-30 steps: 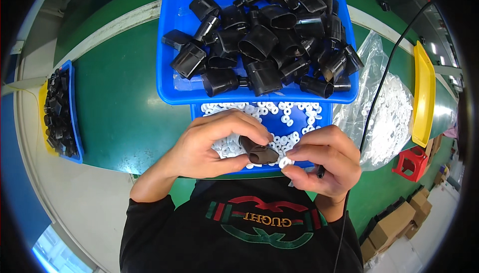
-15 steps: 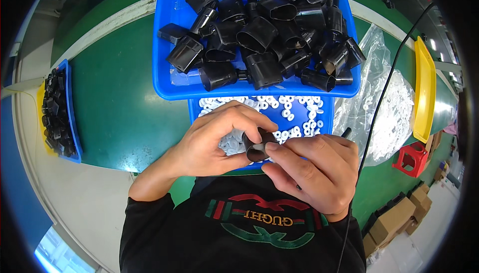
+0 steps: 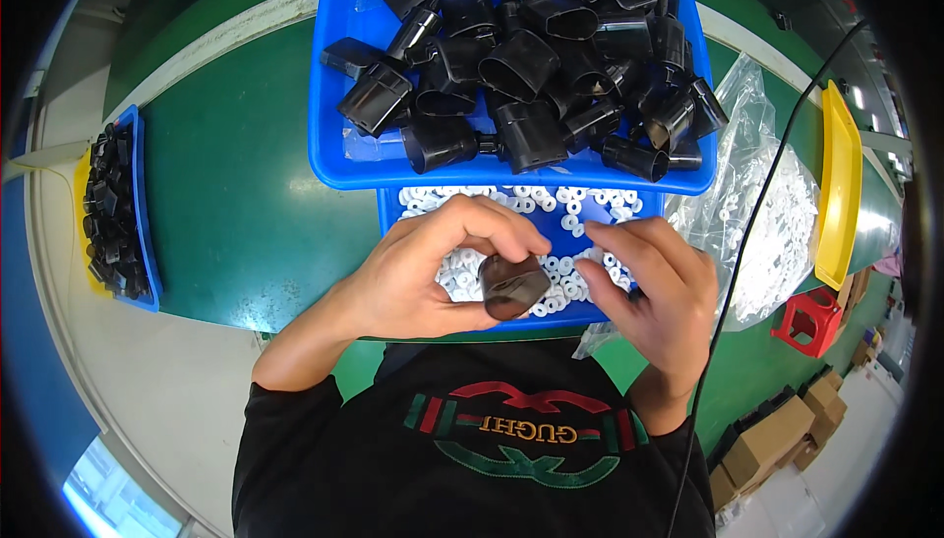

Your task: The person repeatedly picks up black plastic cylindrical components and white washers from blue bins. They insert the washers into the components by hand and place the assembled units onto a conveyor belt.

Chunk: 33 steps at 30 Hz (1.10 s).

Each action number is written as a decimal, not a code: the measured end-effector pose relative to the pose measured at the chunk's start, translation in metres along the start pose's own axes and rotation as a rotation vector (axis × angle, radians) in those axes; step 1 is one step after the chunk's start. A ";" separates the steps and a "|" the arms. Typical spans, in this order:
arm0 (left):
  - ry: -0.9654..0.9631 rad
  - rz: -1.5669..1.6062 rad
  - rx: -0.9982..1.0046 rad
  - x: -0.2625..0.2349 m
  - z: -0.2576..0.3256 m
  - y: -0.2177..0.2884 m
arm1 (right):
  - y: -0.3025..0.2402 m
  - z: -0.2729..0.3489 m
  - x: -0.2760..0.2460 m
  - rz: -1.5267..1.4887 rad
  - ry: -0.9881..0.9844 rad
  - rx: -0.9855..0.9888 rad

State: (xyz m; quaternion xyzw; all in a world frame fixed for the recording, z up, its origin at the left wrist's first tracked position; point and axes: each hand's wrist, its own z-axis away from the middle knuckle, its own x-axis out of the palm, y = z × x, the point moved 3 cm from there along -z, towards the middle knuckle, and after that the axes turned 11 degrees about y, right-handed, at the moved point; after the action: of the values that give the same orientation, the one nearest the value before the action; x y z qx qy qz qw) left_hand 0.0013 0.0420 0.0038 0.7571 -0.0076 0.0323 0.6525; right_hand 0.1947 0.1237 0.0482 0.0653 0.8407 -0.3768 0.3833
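A hollow black plastic housing (image 3: 515, 288) is gripped between the thumb and fingers of my left hand (image 3: 418, 272), its open end turned toward me. My right hand (image 3: 665, 287) hovers to the right of it, thumb and index finger apart, with nothing visible between them; its other fingers are curled and partly hidden. Under both hands lies a lower blue tray (image 3: 565, 242) scattered with small white rings (image 3: 554, 300). Whether a ring sits inside the housing cannot be made out.
A larger blue tray (image 3: 321, 149) heaped with black housings (image 3: 531, 135) overlaps the ring tray's far side. To the right lie a clear bag (image 3: 777, 213) of white rings and a yellow tray (image 3: 837, 184). A black cable (image 3: 752, 228) hangs nearby. Far left, another blue tray (image 3: 146, 213) holds black parts.
My right hand has drawn back from the housing's opening toward the right, and its thumb and index finger have spread. The left hand keeps hold of the housing, whose opening has tilted.
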 end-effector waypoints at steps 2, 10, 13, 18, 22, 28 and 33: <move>0.001 -0.125 0.029 0.000 -0.004 0.009 | 0.008 0.006 0.011 0.043 -0.044 0.018; 0.028 -0.123 0.013 0.001 0.001 0.003 | 0.005 0.011 0.015 0.023 -0.032 -0.019; -0.039 -0.172 -0.093 0.000 0.004 0.003 | 0.003 0.010 0.000 -0.297 0.091 -0.096; 0.020 -0.235 0.072 0.006 -0.009 0.014 | -0.020 -0.011 -0.029 -0.995 0.266 -0.111; -0.031 -0.242 0.146 0.008 -0.007 0.006 | -0.041 -0.027 -0.030 -1.533 0.437 -0.066; -0.044 -0.269 0.101 0.004 -0.001 0.000 | -0.041 -0.029 0.001 -1.469 0.195 0.055; -0.034 -0.223 0.095 0.006 0.000 0.002 | -0.041 -0.026 0.019 -1.388 0.123 0.091</move>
State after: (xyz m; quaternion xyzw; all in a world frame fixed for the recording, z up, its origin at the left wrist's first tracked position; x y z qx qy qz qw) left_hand 0.0070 0.0422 0.0064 0.7837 0.0669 -0.0530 0.6153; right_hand 0.1497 0.1087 0.0697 -0.4500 0.6916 -0.5650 0.0025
